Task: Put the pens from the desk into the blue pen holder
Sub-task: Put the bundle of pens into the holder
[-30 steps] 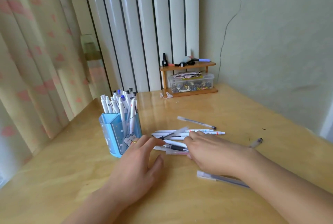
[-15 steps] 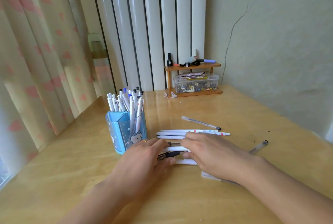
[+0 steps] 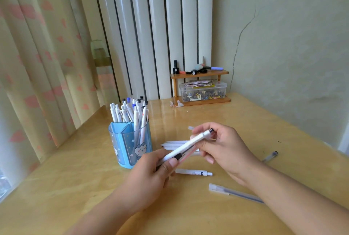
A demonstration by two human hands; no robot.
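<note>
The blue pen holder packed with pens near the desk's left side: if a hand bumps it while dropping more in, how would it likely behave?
The blue translucent plastic pen holder looks light itself, but the many white pens standing well above its rim probably make it top-heavy, so a sideways bump might tip it. On the glossy wooden desk it may equally slide.

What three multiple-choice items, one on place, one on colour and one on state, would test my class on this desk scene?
1. Where does the pen holder stand?
A. left of the hands
B. on the shelf
C. at the desk's right edge

2. What colour is the holder?
A. red
B. blue
C. black

3. What is happening to the white pens?
A. lying untouched
B. standing in the holder
C. held off the desk by both hands

Answers: 1 A, it stands beside the left hand. 2 B, its walls are blue. 3 C, the left hand and right hand grip the bundle's ends.
</note>
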